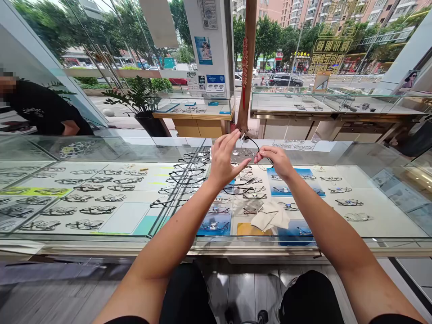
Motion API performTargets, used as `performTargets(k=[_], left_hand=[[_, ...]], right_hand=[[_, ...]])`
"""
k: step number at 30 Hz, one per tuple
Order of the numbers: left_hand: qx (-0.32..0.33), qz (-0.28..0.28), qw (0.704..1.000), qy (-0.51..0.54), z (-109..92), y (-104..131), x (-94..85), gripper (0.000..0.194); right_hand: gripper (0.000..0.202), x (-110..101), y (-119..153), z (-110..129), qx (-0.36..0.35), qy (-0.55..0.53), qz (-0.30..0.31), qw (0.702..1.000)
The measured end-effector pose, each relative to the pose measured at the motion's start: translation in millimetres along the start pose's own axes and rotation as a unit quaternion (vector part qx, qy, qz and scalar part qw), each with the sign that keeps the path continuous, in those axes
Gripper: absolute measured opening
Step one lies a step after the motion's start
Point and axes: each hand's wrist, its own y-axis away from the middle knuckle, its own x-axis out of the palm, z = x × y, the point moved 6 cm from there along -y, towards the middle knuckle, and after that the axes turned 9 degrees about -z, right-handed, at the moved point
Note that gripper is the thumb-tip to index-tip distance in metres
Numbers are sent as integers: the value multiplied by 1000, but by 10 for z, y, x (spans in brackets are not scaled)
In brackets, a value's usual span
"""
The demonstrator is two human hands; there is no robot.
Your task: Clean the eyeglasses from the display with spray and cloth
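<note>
A pair of thin dark-rimmed glasses [258,146] is held up above the glass counter, between my two hands. My right hand [275,159] pinches the frame at its right side. My left hand [225,157] is at the other end, its fingers raised together near a temple tip and its thumb spread away; whether the fingertips grip the glasses is not clear. Below, several glasses [187,173] stand in a stacked row on the counter. A pale cleaning cloth [270,217] lies to the right of them, near the front.
The glass display counter [189,239] runs across the view, with rows of glasses [97,210] at left and a blue card [297,182] at right. A person in black [43,105] leans at the far left. Beyond stand a potted plant [151,121] and a brown post [249,67].
</note>
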Motion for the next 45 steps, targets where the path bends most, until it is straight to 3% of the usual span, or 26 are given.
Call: performTargets(k=[5, 14, 17, 21, 26, 31, 45], left_hand=[[-13, 44, 999, 1, 52, 14, 44, 75], [-4, 24, 1000, 8, 18, 2, 0, 67], [-22, 9, 1000, -3, 39, -2, -18, 67], [-60, -71, 996, -7, 87, -24, -129, 68], [-123, -145, 982, -1, 141, -24, -238, 70], [-139, -150, 979, 6, 136, -10, -230, 71], [-158, -143, 977, 14, 158, 12, -196, 68]], right_hand=[[39, 48, 18, 7, 8, 8, 41, 999], [36, 47, 25, 23, -11, 18, 32, 999], [33, -32, 55, 77, -78, 73, -51, 993], [33, -177, 201, 210, -207, 208, -229, 928], [61, -110, 291, 229, -250, 290, -250, 889], [61, -85, 315, 229, -245, 317, -274, 874], [53, -88, 289, 182, -202, 262, -267, 905]])
